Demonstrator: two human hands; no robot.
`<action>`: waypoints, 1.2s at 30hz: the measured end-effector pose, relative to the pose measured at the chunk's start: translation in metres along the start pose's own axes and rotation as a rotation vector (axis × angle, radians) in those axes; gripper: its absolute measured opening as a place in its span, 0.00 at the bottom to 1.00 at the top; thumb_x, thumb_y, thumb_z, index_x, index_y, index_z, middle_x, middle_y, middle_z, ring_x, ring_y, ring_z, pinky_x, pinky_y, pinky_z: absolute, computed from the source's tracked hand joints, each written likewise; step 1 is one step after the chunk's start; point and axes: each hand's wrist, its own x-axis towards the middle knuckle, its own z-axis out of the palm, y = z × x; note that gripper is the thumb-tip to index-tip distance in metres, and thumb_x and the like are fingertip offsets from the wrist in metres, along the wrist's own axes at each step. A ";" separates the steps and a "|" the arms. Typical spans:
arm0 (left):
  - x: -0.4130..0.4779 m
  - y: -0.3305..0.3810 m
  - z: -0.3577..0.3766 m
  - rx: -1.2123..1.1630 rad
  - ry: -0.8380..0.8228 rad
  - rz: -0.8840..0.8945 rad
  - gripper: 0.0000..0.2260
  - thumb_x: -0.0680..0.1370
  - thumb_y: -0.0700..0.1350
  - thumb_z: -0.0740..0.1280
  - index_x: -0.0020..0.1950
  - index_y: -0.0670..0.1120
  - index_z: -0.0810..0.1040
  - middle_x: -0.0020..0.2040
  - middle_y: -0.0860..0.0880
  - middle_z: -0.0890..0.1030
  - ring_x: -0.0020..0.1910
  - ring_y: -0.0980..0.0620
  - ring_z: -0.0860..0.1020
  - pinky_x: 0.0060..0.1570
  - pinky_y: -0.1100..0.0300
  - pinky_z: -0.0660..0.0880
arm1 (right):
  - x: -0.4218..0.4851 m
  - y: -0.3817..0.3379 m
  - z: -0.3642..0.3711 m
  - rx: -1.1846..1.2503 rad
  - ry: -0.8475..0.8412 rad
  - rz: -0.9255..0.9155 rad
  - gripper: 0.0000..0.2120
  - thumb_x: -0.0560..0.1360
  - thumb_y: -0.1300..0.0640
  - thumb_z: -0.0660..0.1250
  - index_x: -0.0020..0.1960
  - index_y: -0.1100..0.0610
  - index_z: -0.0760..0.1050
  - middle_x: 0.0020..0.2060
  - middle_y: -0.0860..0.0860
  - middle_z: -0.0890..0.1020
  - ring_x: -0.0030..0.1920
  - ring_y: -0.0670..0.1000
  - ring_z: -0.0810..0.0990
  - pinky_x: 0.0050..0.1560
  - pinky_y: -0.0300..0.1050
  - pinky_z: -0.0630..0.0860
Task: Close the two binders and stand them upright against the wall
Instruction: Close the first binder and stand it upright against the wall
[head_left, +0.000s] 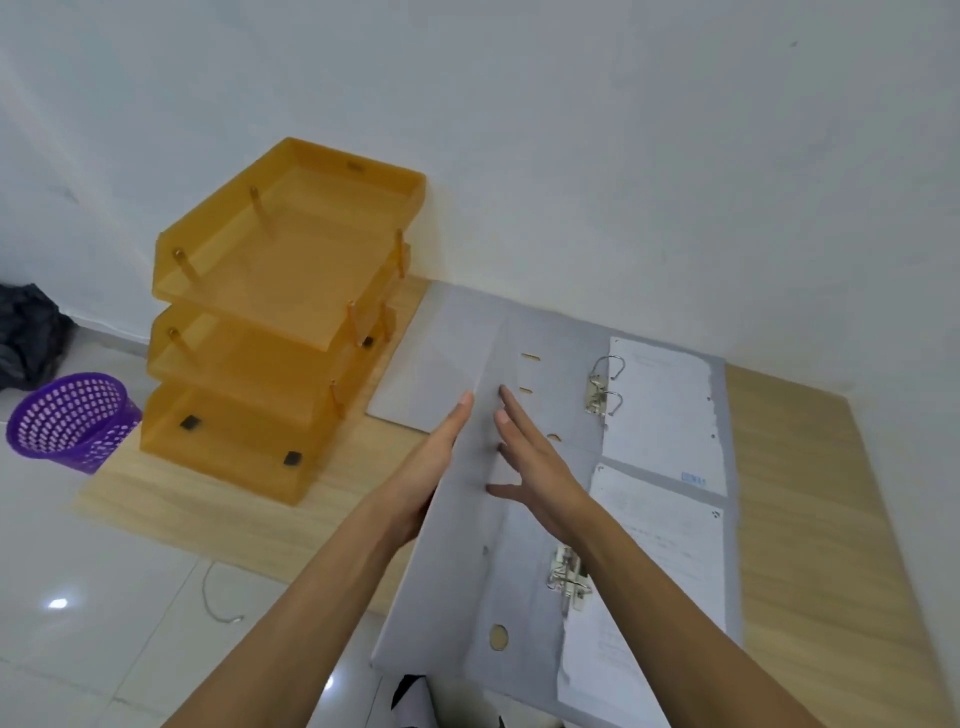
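Two grey lever-arch binders lie open on a wooden board by the white wall (623, 156). The far binder (457, 353) is spread flat, its metal rings (605, 384) standing up beside a sheet of paper. The near binder (467, 597) has its own rings (569, 577) and paper on the right, and its left cover is tilted up off the board. My left hand (434, 467) lies along the outer edge of that raised cover, fingers straight and palm partly hidden behind it. My right hand (535, 467) rests flat on the cover's inner face with fingers apart.
An orange three-tier paper tray (280, 322) stands against the wall left of the binders. A purple mesh basket (67, 415) and a dark bag (26, 332) sit on the tiled floor further left. The wooden board (810, 519) extends right of the binders.
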 end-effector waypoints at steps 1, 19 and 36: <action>0.003 -0.006 0.016 0.027 -0.007 0.024 0.31 0.74 0.72 0.59 0.74 0.60 0.72 0.74 0.52 0.75 0.74 0.49 0.72 0.73 0.44 0.68 | -0.009 -0.003 -0.007 0.013 0.001 -0.018 0.31 0.78 0.36 0.61 0.78 0.32 0.55 0.75 0.33 0.60 0.74 0.43 0.62 0.68 0.62 0.75; 0.068 -0.155 0.120 1.065 0.254 0.032 0.32 0.82 0.59 0.59 0.83 0.56 0.48 0.84 0.54 0.43 0.83 0.50 0.42 0.78 0.39 0.48 | -0.128 0.070 -0.217 -0.160 0.533 0.004 0.19 0.75 0.64 0.69 0.64 0.51 0.75 0.60 0.53 0.84 0.57 0.53 0.83 0.61 0.52 0.80; 0.072 -0.180 0.139 0.791 0.485 0.055 0.32 0.76 0.43 0.73 0.77 0.44 0.64 0.73 0.43 0.73 0.70 0.40 0.73 0.67 0.47 0.69 | -0.140 0.172 -0.264 -0.698 0.417 0.165 0.46 0.74 0.47 0.73 0.82 0.49 0.50 0.83 0.52 0.41 0.82 0.56 0.42 0.81 0.52 0.49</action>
